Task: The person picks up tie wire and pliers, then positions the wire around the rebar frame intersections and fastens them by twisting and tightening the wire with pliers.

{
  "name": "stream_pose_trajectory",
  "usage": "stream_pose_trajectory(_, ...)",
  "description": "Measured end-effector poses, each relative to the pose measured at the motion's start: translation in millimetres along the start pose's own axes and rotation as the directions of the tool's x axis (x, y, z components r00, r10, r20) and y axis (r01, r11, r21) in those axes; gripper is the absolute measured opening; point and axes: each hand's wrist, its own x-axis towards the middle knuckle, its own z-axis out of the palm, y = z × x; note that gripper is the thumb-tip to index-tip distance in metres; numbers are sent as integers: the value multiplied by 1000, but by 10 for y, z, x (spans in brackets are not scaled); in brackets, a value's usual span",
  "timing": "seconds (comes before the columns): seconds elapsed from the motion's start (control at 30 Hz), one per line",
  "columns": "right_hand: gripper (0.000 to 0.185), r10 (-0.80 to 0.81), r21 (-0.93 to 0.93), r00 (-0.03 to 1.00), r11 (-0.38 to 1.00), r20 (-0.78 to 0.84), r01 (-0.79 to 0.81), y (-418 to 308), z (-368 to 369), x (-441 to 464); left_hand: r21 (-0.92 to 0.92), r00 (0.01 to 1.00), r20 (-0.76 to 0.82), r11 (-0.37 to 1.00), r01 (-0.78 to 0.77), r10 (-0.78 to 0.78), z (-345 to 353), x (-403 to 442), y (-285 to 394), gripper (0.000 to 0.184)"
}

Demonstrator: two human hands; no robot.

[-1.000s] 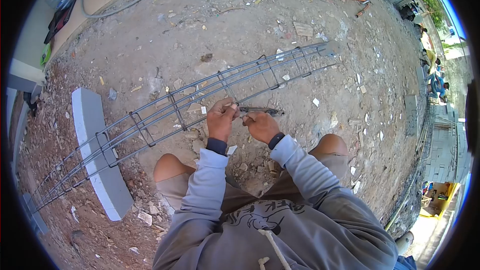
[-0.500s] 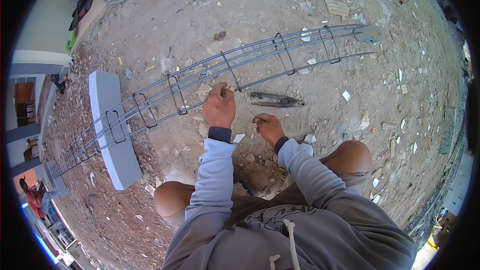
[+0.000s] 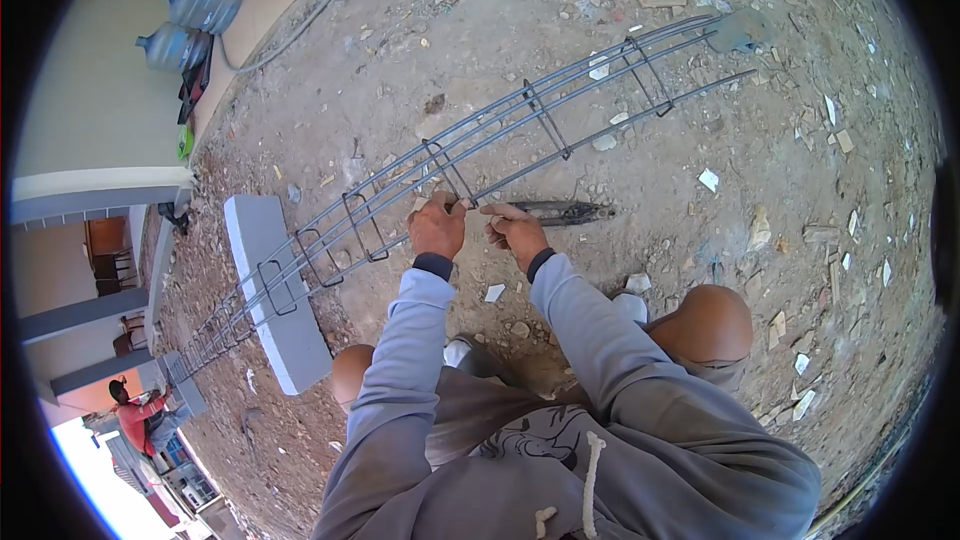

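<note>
A long cage of steel bars with square stirrups (image 3: 533, 112) runs diagonally across the ground. My left hand (image 3: 437, 226) is closed at the near bar, beside the lower corner of a stirrup; what its fingertips pinch is too small to make out. Close to its right, my right hand (image 3: 516, 232) has its fingers drawn together near the same bar, and anything between them is hidden. Dark pliers-like tools (image 3: 565, 212) lie on the dirt just beyond my right hand.
A pale block (image 3: 279, 292) supports the cage at the left. Water jugs (image 3: 203, 5) stand by the wall at upper left. A person in red (image 3: 140, 417) is at the far lower left. Broken tile pieces (image 3: 709, 179) litter the ground.
My right hand has moved up and left, back beside my left hand at the bar. The view has turned, bringing the water jugs and the person in red further into sight.
</note>
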Motion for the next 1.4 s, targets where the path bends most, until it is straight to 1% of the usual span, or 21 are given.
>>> stream_pose_trajectory(0.03, 24, -19, -2, 1000, 1000, -1, 19, -8, 23, 52, 10, 998, -5, 998, -64, 64, -5, 26, -24, 27)
stream_pose_trajectory(0.17, 25, -143, -63, 990, 988, 19, 144, 108, 97, 260, -33, 999, 23, 999, -31, 32, 13, -6, -12, 25)
stream_pose_trajectory(0.27, 24, -146, -94, 982, 983, 120, 157, 52, 158, 256, -55, 999, -4, 997, -45, 45, 42, 33, -58, 24)
stream_pose_trajectory(0.33, 23, -135, -95, 984, 985, 113, 146, 38, 159, 251, -95, 998, -5, 993, -70, 69, 32, 25, -67, 23)
stream_pose_trajectory(0.43, 21, -120, -90, 987, 987, 107, 130, 69, 105, 282, -147, 998, -36, 987, -61, 57, 69, -7, -81, 17)
stream_pose_trajectory(0.53, 19, -145, -74, 983, 985, 114, 154, 103, 71, 358, -229, 994, -84, 970, -82, 64, 134, -31, -130, 16)
stream_pose_trajectory(0.6, 17, -154, -66, 982, 985, 113, 162, 119, 67, 376, -283, 994, -98, 956, -70, 44, 122, -50, -145, 20)
stream_pose_trajectory(0.7, 15, -169, -32, 984, 985, 60, 172, 85, 7, 472, -369, 995, -83, 926, -79, 52, 105, -32, -133, 30)
stream_pose_trajectory(0.77, 24, -148, -28, 984, 988, 102, 151, 41, -36, 520, -420, 994, -90, 902, -97, 65, 153, -8, -176, 29)
stream_pose_trajectory(0.87, 23, -114, 117, 977, 989, 178, 94, -44, 4, 505, -435, 994, -96, 895, -97, 62, 144, -9, -157, 29)
stream_pose_trajectory(0.9, 27, -91, 127, 974, 990, 207, 65, -49, 4, 522, -426, 996, -83, 901, -76, 44, 127, -19, -139, 28)
stream_pose_trajectory(1.0, 32, -105, 91, 959, 992, 264, 83, -52, -6, 584, -447, 995, -95, 891, -81, 42, 119, -44, -148, 26)
stream_pose_trajectory(1.1, 29, -115, 131, 958, 988, 263, 82, -66, 49, 548, -447, 995, -95, 891, -79, 41, 86, -56, -137, 23)
stream_pose_trajectory(1.17, 29, -112, 129, 968, 988, 226, 84, -65, 54, 556, -490, 996, -77, 869, -73, 41, 82, -53, -152, 25)
stream_pose_trajectory(1.23, 28, -112, 127, 965, 988, 238, 83, -41, 48, 599, -541, 999, -43, 840, -45, 26, 101, -30, -161, 24)
stream_pose_trajectory(1.33, 29, -119, 114, 965, 989, 234, 94, -62, 48, 575, -560, 1000, 0, 828, 3, -3, 107, -11, -177, 28)
stream_pose_trajectory(1.4, 28, -118, 102, 965, 990, 234, 97, -81, 70, 561, -597, 1000, 6, 802, -15, 24, 110, -3, -189, 30)
